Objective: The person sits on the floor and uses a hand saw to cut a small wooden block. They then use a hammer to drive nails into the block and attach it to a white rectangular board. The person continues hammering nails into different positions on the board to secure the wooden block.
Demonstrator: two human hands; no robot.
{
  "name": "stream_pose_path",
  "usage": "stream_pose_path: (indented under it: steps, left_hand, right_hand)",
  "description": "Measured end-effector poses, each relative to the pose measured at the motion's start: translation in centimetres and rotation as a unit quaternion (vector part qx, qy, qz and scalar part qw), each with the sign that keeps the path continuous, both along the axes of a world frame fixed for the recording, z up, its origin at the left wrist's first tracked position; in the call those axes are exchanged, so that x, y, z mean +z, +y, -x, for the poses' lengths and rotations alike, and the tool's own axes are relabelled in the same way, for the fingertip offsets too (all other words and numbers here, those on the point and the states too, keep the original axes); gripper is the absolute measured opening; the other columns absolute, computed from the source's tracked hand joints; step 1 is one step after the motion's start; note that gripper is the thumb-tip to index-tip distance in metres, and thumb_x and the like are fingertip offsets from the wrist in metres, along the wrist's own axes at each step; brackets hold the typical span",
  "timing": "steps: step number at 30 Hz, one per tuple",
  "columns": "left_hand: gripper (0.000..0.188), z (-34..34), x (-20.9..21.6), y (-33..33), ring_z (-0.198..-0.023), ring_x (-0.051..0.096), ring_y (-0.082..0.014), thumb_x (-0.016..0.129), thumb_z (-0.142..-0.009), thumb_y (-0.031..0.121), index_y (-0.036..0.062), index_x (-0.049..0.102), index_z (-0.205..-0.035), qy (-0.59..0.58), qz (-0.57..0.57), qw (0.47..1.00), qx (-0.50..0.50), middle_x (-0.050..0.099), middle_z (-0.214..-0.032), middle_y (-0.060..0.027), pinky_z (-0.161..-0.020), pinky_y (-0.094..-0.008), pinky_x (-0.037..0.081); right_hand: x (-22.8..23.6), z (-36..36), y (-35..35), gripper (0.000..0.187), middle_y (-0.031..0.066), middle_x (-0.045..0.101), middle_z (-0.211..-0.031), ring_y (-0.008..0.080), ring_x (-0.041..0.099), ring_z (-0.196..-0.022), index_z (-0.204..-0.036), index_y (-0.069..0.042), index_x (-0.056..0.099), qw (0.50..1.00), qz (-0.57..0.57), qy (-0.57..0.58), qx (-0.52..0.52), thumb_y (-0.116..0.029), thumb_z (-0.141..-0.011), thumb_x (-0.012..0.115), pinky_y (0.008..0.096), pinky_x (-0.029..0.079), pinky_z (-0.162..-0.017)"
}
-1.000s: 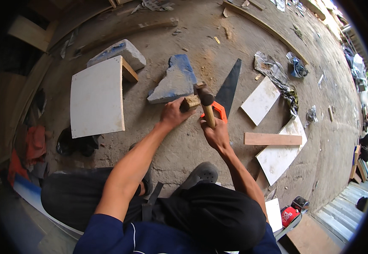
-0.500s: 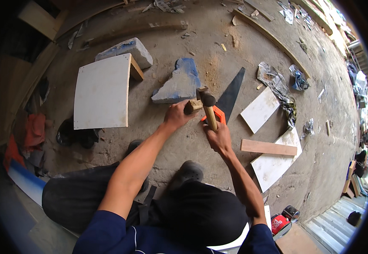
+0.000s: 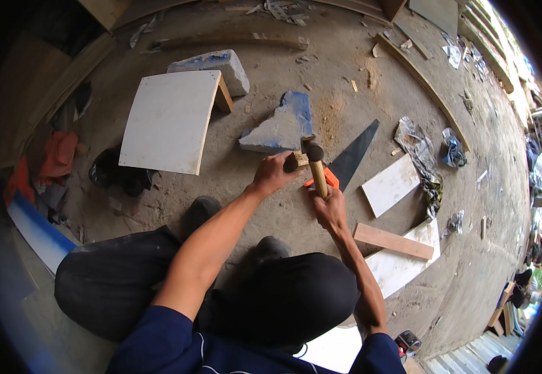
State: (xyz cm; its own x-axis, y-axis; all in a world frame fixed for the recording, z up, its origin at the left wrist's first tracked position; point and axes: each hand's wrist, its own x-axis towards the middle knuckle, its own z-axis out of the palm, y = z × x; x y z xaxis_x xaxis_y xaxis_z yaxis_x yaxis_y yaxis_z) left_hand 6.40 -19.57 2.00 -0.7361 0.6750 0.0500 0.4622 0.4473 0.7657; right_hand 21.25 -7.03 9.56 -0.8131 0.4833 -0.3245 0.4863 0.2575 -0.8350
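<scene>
My left hand (image 3: 273, 172) is closed around a short wooden block (image 3: 296, 161), its end pointing right. In my right hand (image 3: 329, 209) is a hammer, gripped by its light wooden handle (image 3: 318, 177). The dark hammer head (image 3: 314, 151) sits right beside the block's end; I cannot tell whether they touch. Beneath and beyond the hammer, a handsaw (image 3: 353, 157) lies on the floor, its orange handle partly hidden by my right hand. A broken concrete chunk with blue paint (image 3: 283, 128) lies just beyond my left hand.
On the left, a white panel with a wooden leg (image 3: 170, 121) leans by another concrete block (image 3: 236, 75). To the right lie white boards (image 3: 390, 185), a brown wood strip (image 3: 393, 240) and crumpled plastic (image 3: 415, 140). A long timber (image 3: 423, 87) lies farther back.
The whole view has tilted, so floor things appear shifted right, mostly slightly lower. Both hands keep their holds on the block and hammer, with little movement relative to each other.
</scene>
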Motion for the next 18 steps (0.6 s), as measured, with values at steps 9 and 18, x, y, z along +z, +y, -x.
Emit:
stream_pose_path:
  steps: [9,18]
  left_hand:
    - [0.05,-0.3,-0.4,-0.1,-0.094,0.068,-0.0336,0.083,-0.073,0.032,0.0067,0.065,-0.111,0.016,-0.044,0.999,0.025,0.071,-0.098,-0.0156,-0.079,-0.0394,0.055]
    - [0.048,-0.3,0.0,-0.9,-0.095,0.068,-0.0339,0.082,-0.074,0.031,0.0053,0.064,-0.111,0.009,-0.047,0.998,0.029,0.071,-0.1,-0.0155,-0.08,-0.0403,0.055]
  right_hand:
    - [0.1,0.0,1.0,0.025,0.0145,0.054,-0.058,0.0205,0.054,-0.055,-0.076,0.003,0.059,1.0,-0.012,-0.015,0.007,-0.02,-0.084,0.062,0.0397,0.044,-0.057]
    - [-0.5,0.6,-0.7,0.025,0.014,0.053,-0.056,0.0203,0.054,-0.053,-0.074,0.004,0.058,0.999,-0.032,-0.02,0.016,-0.02,-0.083,0.062,0.0406,0.044,-0.056]
